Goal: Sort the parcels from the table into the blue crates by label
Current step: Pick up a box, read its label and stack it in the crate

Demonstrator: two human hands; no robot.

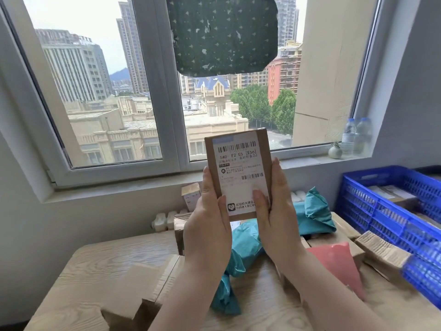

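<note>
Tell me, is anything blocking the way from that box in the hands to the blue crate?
Nothing visible does. Both the left hand and right hand hold the cardboard box up above the table, and the blue crate sits to the right with open air between them.

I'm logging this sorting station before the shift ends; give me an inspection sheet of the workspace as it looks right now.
Surface: wooden table, parcels heaped on it.
Job's things: labelled cardboard parcel held upright; teal bags, pink bag, cardboard boxes; blue crate at right holds parcels.
Clutter: water bottles, small vase on the sill.
Hands: left hand and right hand grip the parcel's sides.
Cables: nothing seen.
Surroundings: window, city buildings outside.
</note>
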